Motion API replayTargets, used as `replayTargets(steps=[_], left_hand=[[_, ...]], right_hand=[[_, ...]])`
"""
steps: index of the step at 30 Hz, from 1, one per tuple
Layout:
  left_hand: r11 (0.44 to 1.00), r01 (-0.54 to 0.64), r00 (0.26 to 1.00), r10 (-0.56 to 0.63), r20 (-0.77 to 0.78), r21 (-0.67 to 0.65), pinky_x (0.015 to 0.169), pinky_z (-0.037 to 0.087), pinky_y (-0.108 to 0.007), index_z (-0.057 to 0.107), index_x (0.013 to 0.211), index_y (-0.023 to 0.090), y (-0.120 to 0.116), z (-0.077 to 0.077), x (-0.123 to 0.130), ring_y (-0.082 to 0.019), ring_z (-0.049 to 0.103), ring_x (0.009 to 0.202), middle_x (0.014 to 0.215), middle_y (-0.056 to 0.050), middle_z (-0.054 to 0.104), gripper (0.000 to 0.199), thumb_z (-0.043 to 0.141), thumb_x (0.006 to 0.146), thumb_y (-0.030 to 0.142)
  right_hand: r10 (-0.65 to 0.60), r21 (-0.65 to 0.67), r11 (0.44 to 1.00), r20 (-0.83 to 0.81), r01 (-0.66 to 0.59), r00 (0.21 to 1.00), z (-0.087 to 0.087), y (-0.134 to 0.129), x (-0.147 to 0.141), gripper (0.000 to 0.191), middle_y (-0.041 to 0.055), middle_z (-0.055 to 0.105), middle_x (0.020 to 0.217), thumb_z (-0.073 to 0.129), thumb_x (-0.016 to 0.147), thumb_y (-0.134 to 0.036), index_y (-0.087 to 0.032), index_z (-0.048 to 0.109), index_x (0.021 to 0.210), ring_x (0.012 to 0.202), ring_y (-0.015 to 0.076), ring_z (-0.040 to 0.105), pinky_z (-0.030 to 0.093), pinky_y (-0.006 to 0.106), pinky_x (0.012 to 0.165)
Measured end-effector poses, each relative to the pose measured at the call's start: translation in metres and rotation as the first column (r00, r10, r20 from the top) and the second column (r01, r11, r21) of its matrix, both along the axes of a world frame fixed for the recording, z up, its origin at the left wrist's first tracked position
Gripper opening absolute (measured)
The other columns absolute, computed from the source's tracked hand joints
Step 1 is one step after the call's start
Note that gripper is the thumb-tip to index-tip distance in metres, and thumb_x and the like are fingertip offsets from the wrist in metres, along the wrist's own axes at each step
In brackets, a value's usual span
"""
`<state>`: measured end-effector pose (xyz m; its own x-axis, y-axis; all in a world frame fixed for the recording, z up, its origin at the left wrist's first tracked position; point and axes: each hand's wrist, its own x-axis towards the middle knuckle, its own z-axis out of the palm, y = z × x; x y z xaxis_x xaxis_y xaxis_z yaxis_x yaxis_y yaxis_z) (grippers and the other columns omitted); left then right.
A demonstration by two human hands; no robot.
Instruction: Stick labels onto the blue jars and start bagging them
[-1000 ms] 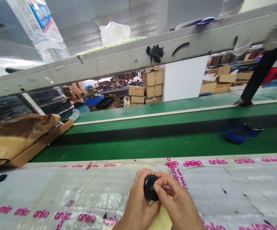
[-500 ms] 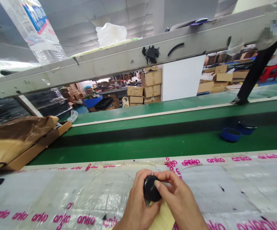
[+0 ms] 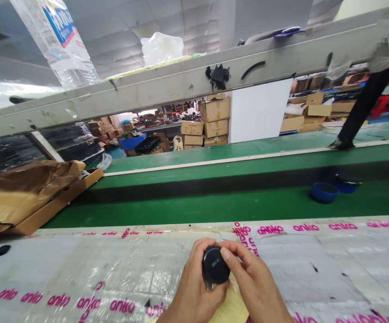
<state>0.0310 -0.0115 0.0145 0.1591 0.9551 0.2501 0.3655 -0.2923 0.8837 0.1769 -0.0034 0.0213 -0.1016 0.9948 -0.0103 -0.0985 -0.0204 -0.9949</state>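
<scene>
I see the black cap (image 3: 216, 265) near six o'clock in my view, held by both hands. The left hand (image 3: 197, 281) is clamped on its nine o'clock side, fingers curled, wrist trailing toward eight. The right hand (image 3: 252, 277) closes on its two o'clock edge, thumb over the face, wrist toward four. A yellow sheet (image 3: 231, 308) shows between the wrists.

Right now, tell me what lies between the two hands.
The head view shows a round black piece between the left hand and right hand, with yellow material below it.
</scene>
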Motion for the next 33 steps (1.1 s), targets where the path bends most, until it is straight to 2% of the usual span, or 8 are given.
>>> replayTargets(steps=[9,14,19,25,27,30,32,33], left_hand=[[0.999,0.038,0.999,-0.038,-0.003,0.018,0.101,0.049,-0.041,0.046,0.13,0.028,-0.001,0.005,-0.002,-0.025,0.06,0.117,0.128,-0.006,0.055,0.054,0.065,0.08,0.017],[0.995,0.073,0.993,-0.066,0.098,-0.066,0.103,0.048,-0.041,0.047,0.13,0.027,-0.001,0.006,0.0,-0.026,0.06,0.117,0.128,-0.007,0.057,0.056,0.068,0.079,0.016],[0.954,0.184,0.955,-0.117,0.271,-0.236,0.099,0.048,-0.038,0.047,0.132,0.024,-0.002,0.021,-0.003,-0.027,0.058,0.119,0.132,-0.01,0.057,0.065,0.071,0.072,0.016],[0.948,0.19,0.942,-0.103,0.32,-0.255,0.108,0.043,-0.041,0.044,0.137,0.025,0.001,0.031,-0.011,-0.027,0.055,0.125,0.138,-0.009,0.055,0.071,0.071,0.072,0.015],[0.967,0.149,0.954,-0.086,0.287,-0.205,0.109,0.042,-0.041,0.045,0.136,0.024,0.002,0.03,-0.011,-0.026,0.056,0.124,0.137,-0.009,0.056,0.068,0.069,0.073,0.013],[0.973,0.143,0.94,-0.077,0.333,-0.179,0.106,0.045,-0.041,0.049,0.131,0.022,0.003,0.028,-0.01,-0.027,0.059,0.121,0.133,-0.01,0.06,0.064,0.072,0.072,0.015],[0.973,0.143,0.924,-0.064,0.378,-0.183,0.105,0.046,-0.04,0.053,0.127,0.022,0.004,0.028,-0.01,-0.027,0.059,0.12,0.132,-0.009,0.061,0.06,0.075,0.072,0.018],[0.974,0.132,0.92,-0.052,0.388,-0.184,0.104,0.046,-0.04,0.054,0.125,0.022,0.004,0.027,-0.011,-0.027,0.059,0.12,0.131,-0.009,0.061,0.057,0.076,0.072,0.019]], right_hand=[[0.032,0.03,0.999,0.148,-0.037,0.988,-0.001,0.002,-0.001,0.031,0.0071,0.069,0.109,0.068,0.079,-0.038,-0.022,0.063,0.105,0.099,0.0262,0.067,0.053,0.039,0.088],[0.089,0.009,0.996,0.045,-0.09,0.995,0.007,0.004,0.004,0.033,0.0063,0.071,0.103,0.063,0.086,-0.049,-0.021,0.065,0.102,0.088,0.0237,0.068,0.054,0.035,0.08],[0.058,0.027,0.998,0.086,-0.06,0.995,0.013,0.006,0.011,0.046,0.0075,0.073,0.105,0.049,0.095,-0.06,-0.021,0.072,0.101,0.098,0.0255,0.067,0.053,0.037,0.089],[0.035,0.244,0.964,0.268,-0.103,0.963,0.01,0.005,0.015,0.035,0.0076,0.068,0.127,0.047,0.101,-0.045,-0.025,0.068,0.122,0.116,0.0252,0.064,0.054,0.037,0.098],[-0.053,0.436,0.89,0.396,-0.137,0.917,0.005,0.006,0.015,0.034,0.007,0.064,0.135,0.045,0.102,-0.035,-0.028,0.064,0.13,0.123,0.025,0.06,0.053,0.038,0.101],[-0.286,0.725,0.621,0.563,-0.298,0.775,-0.002,0.01,0.016,0.043,0.0079,0.053,0.148,0.048,0.099,-0.027,-0.03,0.055,0.141,0.132,0.0288,0.052,0.05,0.046,0.105],[-0.431,0.774,0.456,0.624,-0.44,0.651,-0.004,0.012,0.016,0.048,0.0096,0.047,0.153,0.056,0.095,-0.033,-0.029,0.053,0.143,0.137,0.0339,0.045,0.046,0.053,0.106],[-0.49,0.768,0.408,0.64,-0.493,0.592,-0.004,0.012,0.016,0.05,0.0104,0.046,0.154,0.059,0.093,-0.036,-0.028,0.054,0.142,0.139,0.0362,0.041,0.043,0.056,0.106]])
